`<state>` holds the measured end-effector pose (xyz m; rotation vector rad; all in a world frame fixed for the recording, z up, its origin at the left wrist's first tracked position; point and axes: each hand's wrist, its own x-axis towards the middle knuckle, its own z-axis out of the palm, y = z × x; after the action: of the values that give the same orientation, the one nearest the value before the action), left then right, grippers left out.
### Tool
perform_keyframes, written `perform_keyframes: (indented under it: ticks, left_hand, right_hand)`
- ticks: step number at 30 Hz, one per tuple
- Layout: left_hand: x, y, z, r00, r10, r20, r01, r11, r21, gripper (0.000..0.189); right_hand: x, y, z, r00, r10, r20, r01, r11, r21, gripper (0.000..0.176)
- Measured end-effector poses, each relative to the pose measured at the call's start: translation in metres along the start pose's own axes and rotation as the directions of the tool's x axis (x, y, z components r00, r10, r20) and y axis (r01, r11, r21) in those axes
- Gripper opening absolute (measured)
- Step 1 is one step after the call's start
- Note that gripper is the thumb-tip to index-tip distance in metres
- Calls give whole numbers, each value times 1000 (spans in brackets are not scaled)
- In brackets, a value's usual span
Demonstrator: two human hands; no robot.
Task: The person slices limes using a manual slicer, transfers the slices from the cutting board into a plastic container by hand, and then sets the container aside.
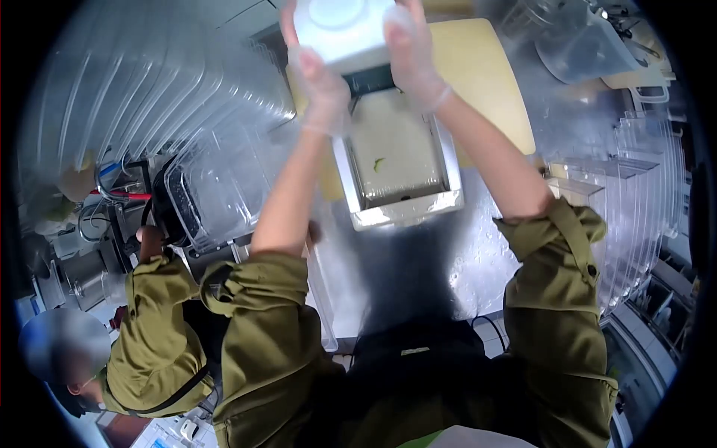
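My left hand and my right hand, both in thin clear gloves, grip the two sides of a white box-like part at the top of the view. Below it is a white-framed machine with a pale, wet-looking recessed surface, on which lies a small green scrap. A dark band shows between the white part and the recess. Under the machine is a yellowish cutting board.
Stacked clear containers stand at the left, with a clear tub below. Clear measuring jugs are at the upper right, more clear containers at the right. A co-worker's sleeve is at the lower left, beside the steel counter.
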<state>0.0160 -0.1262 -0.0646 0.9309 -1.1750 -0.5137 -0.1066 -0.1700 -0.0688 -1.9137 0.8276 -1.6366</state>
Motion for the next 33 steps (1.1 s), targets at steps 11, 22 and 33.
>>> perform_keyframes:
  ticks: [11,22,33]
  left_hand:
    - [41,-35,-1,998,37,-49,-34,998,61,107]
    - [-93,81,3,991,-94,-90,106,984,140,110]
    - [-29,27,2,999,-24,-44,24,1000,-10,105]
  right_hand:
    - [37,30,19,1000,-22,11,22,999,-47,67]
    - [-80,-81,-43,976,207,64,-216,947,236,89]
    - [-31,-33,-13,984,178,1,-175,963,206,80]
